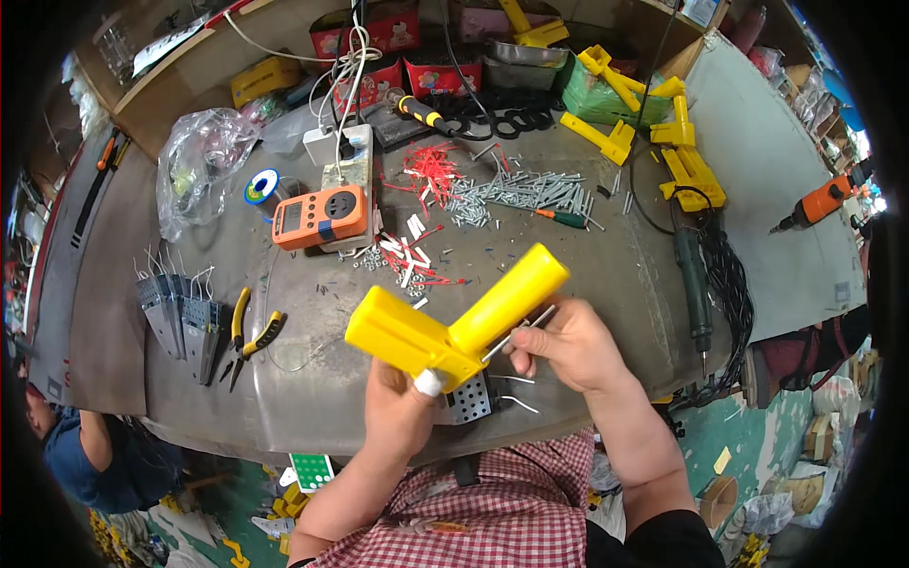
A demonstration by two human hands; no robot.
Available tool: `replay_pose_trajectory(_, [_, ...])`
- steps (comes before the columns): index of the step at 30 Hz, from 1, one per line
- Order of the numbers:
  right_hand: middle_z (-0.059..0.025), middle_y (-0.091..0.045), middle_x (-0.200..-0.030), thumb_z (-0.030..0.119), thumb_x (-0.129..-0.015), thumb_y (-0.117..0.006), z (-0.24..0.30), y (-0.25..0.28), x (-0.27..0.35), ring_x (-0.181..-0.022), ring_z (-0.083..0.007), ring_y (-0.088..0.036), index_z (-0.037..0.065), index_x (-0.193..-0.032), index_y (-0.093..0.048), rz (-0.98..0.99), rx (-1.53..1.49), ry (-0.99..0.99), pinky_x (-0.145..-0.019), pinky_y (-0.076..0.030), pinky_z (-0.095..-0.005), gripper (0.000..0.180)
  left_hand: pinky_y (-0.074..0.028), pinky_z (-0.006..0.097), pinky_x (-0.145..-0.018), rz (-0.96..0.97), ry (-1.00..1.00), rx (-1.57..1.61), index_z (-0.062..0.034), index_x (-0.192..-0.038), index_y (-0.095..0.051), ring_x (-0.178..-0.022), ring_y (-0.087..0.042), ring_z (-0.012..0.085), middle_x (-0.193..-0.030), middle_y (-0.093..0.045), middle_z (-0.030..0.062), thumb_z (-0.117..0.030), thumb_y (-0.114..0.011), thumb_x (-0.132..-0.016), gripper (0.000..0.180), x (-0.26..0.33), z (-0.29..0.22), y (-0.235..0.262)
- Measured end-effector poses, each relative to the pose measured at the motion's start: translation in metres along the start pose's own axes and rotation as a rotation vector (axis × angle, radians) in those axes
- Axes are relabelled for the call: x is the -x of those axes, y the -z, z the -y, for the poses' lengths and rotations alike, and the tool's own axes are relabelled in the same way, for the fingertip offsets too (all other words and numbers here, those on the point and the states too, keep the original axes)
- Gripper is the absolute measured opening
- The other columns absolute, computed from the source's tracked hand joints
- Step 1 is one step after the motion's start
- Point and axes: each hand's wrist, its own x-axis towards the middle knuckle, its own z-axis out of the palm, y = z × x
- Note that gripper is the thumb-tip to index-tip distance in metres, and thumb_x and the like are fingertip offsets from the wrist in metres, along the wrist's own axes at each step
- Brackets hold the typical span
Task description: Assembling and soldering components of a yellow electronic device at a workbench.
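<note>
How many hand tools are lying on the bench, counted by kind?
Pliers: 2
Green-handled screwdriver: 1
Electric screwdriver: 1
Soldering iron: 1
Total: 5

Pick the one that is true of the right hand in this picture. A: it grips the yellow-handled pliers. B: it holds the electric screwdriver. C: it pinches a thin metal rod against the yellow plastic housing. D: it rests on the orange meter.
C: the right hand pinches a thin metal rod whose end meets the yellow plastic housing, which the left hand grips from below.
</note>
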Motion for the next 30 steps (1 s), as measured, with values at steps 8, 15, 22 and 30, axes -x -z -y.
replay_pose_trajectory(8, [-0.0068, -0.062, -0.082, 0.004, -0.084, -0.063, -0.021, -0.038, 0.002, -0.074, -0.0154, -0.064, 0.0, -0.103, -0.056, -0.195, 0.269, 0.136, -0.061, -0.051, -0.0289, 0.02, -0.044, 0.035, -0.092, -0.014, -0.158, -0.043, 0.002, -0.117, -0.049, -0.103, -0.057, 0.0213, -0.11, -0.059, 0.0106, 0.001, -0.062, -0.083, 0.036, -0.007, 0.003, 0.001])
replay_pose_trajectory(15, [-0.0014, -0.054, -0.074, 0.007, -0.066, -0.066, -0.002, -0.039, 0.006, -0.068, -0.0176, -0.056, 0.005, -0.087, -0.063, -0.241, 1.378, 0.887, -0.056, -0.048, -0.0296, 0.022, -0.045, 0.035, -0.09, 0.027, -0.201, -0.113, 0.0019, -0.117, -0.049, -0.097, -0.06, 0.022, -0.111, -0.059, 0.0105, 0.0, -0.063, -0.083, 0.037, -0.003, -0.002, 0.0])
replay_pose_trajectory(22, [-0.0033, -0.059, -0.078, 0.011, -0.064, -0.063, 0.037, -0.019, -0.008, -0.068, -0.0194, -0.056, 0.005, -0.086, -0.063, 0.16, 1.53, 0.939, -0.057, -0.047, -0.0319, 0.022, -0.046, 0.034, -0.092, 0.203, -0.066, -0.537, 0.0007, -0.127, -0.039, -0.106, -0.059, 0.0204, -0.114, -0.057, 0.0108, -0.001, -0.064, -0.082, 0.051, -0.008, -0.028, 0.005])
replay_pose_trajectory(30, [-0.0077, -0.056, -0.088, 0.002, -0.073, -0.063, 0.028, -0.018, -0.001, -0.081, -0.0243, -0.058, 0.004, -0.101, -0.057, 0.065, 1.3, 0.86, -0.064, -0.05, -0.0331, 0.029, -0.043, 0.036, -0.096, 0.273, 0.036, -0.405, -0.0002, -0.128, -0.038, -0.112, -0.054, 0.0197, -0.116, -0.056, 0.0097, 0.0, -0.064, -0.081, 0.054, -0.016, -0.028, -0.013])
